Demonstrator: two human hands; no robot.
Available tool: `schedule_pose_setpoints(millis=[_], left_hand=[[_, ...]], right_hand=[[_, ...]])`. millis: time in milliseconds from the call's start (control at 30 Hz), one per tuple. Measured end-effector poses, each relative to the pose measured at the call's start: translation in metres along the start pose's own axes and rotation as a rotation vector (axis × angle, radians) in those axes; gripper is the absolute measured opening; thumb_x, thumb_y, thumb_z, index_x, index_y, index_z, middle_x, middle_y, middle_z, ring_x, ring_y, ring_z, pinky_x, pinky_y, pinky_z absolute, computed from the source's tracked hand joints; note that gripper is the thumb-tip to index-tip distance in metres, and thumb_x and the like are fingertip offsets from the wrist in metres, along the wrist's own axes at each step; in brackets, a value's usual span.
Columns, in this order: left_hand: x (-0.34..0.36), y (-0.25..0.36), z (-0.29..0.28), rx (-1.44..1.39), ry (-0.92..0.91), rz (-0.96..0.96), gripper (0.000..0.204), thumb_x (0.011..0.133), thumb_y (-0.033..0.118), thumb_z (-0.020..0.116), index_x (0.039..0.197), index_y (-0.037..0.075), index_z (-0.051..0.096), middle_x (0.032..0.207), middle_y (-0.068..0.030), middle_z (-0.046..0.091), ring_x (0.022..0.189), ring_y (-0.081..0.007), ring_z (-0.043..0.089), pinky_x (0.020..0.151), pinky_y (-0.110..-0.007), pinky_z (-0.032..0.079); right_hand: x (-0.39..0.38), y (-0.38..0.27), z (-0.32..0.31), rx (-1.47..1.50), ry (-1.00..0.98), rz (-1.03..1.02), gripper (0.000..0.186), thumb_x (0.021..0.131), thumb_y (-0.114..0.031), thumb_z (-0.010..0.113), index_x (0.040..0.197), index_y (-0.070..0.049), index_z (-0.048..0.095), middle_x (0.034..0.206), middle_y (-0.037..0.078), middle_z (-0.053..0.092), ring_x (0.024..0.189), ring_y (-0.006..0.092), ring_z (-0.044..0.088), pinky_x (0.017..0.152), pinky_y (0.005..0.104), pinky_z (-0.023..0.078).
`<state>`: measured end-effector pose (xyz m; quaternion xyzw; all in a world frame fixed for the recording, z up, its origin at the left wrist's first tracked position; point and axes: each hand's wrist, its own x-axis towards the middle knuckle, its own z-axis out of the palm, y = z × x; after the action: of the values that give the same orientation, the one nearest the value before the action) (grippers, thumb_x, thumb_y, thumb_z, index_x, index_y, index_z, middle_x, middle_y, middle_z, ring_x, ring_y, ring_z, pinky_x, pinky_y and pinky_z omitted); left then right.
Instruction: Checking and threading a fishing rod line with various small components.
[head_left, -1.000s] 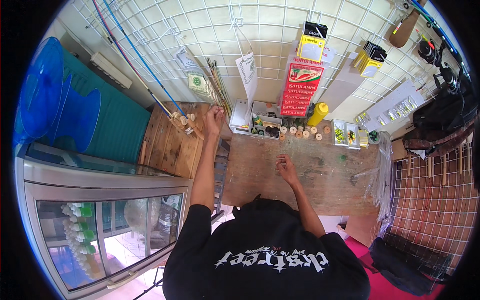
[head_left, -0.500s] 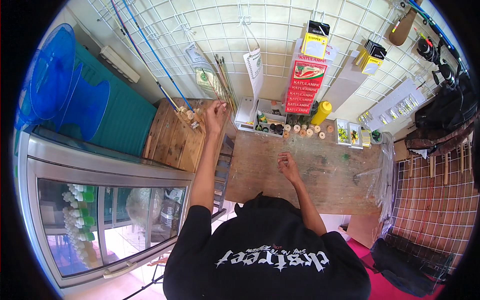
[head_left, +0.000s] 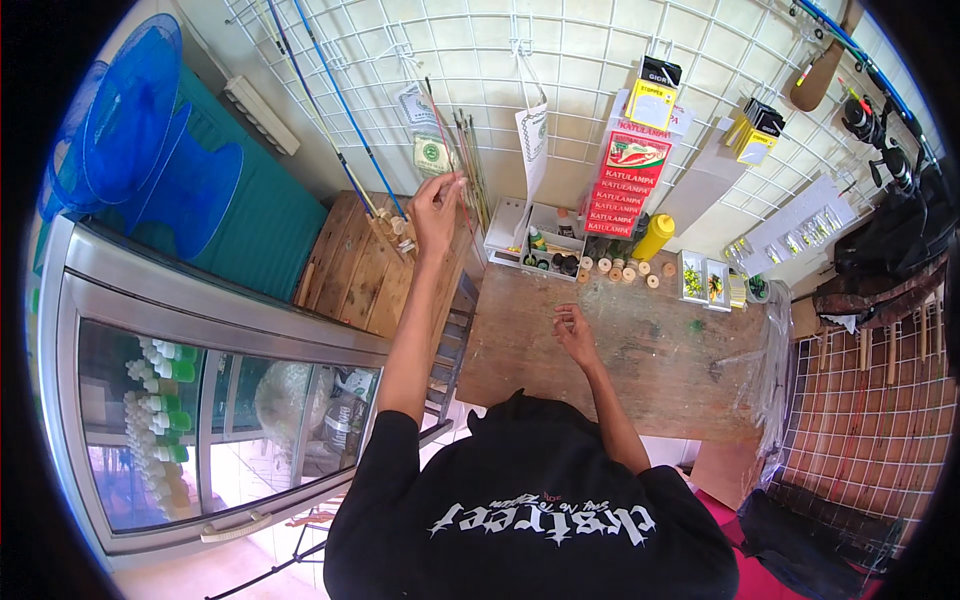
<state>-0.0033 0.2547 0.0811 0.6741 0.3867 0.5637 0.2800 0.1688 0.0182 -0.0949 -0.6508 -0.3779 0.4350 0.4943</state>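
Observation:
My left hand [head_left: 437,208] is raised at the far left of the table, its fingers pinched round a thin red stick [head_left: 432,105]. The stick's upper part rises above the hand, in front of the wall grid. Just behind it stands a bunch of thin sticks [head_left: 468,150], leaning against the wall. My right hand [head_left: 573,332] hovers over the wooden table [head_left: 530,345], fingers loosely bent and apart, with nothing visible in them. Beyond the right hand lie several small wooden spools [head_left: 628,273].
A compartment box [head_left: 552,262] with small bottles stands at the table's back, beside a yellow bottle [head_left: 656,237]. Red packets [head_left: 620,195] hang from the white wire grid. To the left are a glass-doored cabinet [head_left: 225,320] and fishing rods [head_left: 350,130]. Small trays [head_left: 704,280] sit at right.
My left hand has lifted the red stick, so more of it shows above the fingers. My right hand stays over the table. The whole view has shifted slightly.

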Motion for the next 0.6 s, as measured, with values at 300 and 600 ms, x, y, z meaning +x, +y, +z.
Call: schedule_pose_setpoints(millis=[300, 600], left_hand=[[0.009, 0.015, -0.013, 0.037, -0.016, 0.089, 0.015, 0.081, 0.010, 0.072, 0.092, -0.001, 0.070, 0.072, -0.0056, 0.060, 0.061, -0.0097, 0.051, 0.057, -0.024, 0.041], [0.004, 0.020, -0.022, -0.001, -0.149, 0.154, 0.014, 0.079, 0.007, 0.073, 0.090, -0.001, 0.070, 0.074, -0.0069, 0.063, 0.061, -0.0102, 0.055, 0.055, -0.025, 0.042]], right_hand=[[0.032, -0.027, 0.030, -0.070, -0.083, -0.159, 0.029, 0.091, -0.010, 0.056, 0.118, -0.008, 0.048, 0.096, 0.010, 0.060, 0.077, 0.0151, 0.063, 0.063, 0.0282, 0.051], [0.088, -0.111, 0.104, -0.187, -0.166, -0.361, 0.036, 0.089, -0.007, 0.055, 0.123, -0.003, 0.044, 0.112, 0.018, 0.060, 0.097, 0.0279, 0.064, 0.080, 0.0362, 0.051]])
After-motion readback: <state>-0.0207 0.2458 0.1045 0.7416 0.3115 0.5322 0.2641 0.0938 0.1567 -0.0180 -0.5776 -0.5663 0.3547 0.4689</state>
